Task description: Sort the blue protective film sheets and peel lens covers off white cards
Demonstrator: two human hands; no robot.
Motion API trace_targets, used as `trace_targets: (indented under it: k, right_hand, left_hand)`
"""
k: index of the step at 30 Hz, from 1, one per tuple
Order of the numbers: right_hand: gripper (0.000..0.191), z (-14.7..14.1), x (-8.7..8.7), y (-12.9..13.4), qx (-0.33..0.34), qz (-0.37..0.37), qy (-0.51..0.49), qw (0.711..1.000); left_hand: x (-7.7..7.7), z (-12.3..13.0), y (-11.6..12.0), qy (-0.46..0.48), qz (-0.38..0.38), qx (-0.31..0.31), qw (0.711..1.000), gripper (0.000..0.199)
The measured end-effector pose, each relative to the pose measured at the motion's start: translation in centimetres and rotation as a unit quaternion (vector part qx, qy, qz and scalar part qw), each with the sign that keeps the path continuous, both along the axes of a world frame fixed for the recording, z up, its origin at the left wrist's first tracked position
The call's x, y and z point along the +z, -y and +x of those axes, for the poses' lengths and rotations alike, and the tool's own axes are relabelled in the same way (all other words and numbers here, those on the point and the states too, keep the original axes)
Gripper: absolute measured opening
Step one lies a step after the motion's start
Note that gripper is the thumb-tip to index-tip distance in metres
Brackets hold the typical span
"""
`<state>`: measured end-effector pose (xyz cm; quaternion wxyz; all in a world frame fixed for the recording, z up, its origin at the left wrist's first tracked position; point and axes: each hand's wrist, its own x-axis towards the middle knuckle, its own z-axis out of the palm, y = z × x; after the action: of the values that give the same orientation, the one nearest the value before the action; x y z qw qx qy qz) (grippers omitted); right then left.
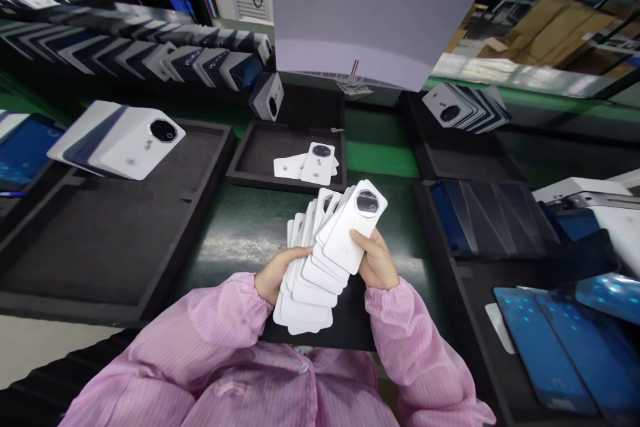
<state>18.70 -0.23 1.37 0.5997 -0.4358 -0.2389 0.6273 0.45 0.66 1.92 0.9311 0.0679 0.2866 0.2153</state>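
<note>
A fanned stack of thin white phone back panels (pixel 315 273) is held up in front of me, each with rounded corners. My left hand (pixel 278 273) grips the stack along its left side, thumb on top and the other fingers hidden behind. My right hand (pixel 379 263) is closed on the front white panel (pixel 350 237) at the upper right, its thumb pressed on the face. That panel shows a dark round camera area in a shiny ring. How many panels the right fingers hold cannot be made out.
Beyond my hands, a small black tray (pixel 250 159) holds several loose white panels (pixel 319 163). A large black tray (pixel 100 247) with overlapping panels (pixel 137 147) lies left. Blue film-like sheets (pixel 550 347) lie right. Rows of panels (pixel 200 67) stand behind, near a grey machine housing (pixel 360 20).
</note>
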Motion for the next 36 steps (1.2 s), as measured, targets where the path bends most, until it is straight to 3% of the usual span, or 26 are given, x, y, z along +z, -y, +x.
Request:
trace_targets:
  k: [9,16,22,26,31,34,36]
  right_hand:
    - [0.043,0.8,0.7,-0.2,-0.032,-0.005,0.017,0.999]
    - [0.043,1.2,0.2,-0.5,-0.04,0.006,0.015,0.999]
    - [0.045,0.9,0.3,-0.4,-0.017,0.023,0.015,0.999]
    - [0.053,0.0,1.0,0.0,0.023,0.047,0.012,0.999]
    - [0.058,0.1,0.9,1.0,0.064,0.093,0.055,0.992]
    - [0.06,1.4,1.0,1.7,0.084,0.117,0.109,0.984]
    - [0.062,2.1,1.5,2.1,0.132,0.129,0.144,0.972]
  left_hand:
    - [1.1,-0.6,0.1,-0.097,0.108,0.054,0.988,0.043]
    - [1.1,-0.7,0.2,-0.106,0.135,0.055,0.984,0.057]
    - [1.0,-0.7,0.6,-0.084,0.205,0.067,0.973,0.06]
    - [0.3,-0.6,1.1,-0.124,0.324,0.07,0.935,0.05]
    - [-0.3,-0.8,1.6,-0.198,0.467,0.052,0.86,0.04]
    - [0.4,-0.8,1.6,-0.173,0.579,0.025,0.796,0.051]
    - [0.9,-0.7,1.6,-0.133,0.598,0.009,0.79,0.064]
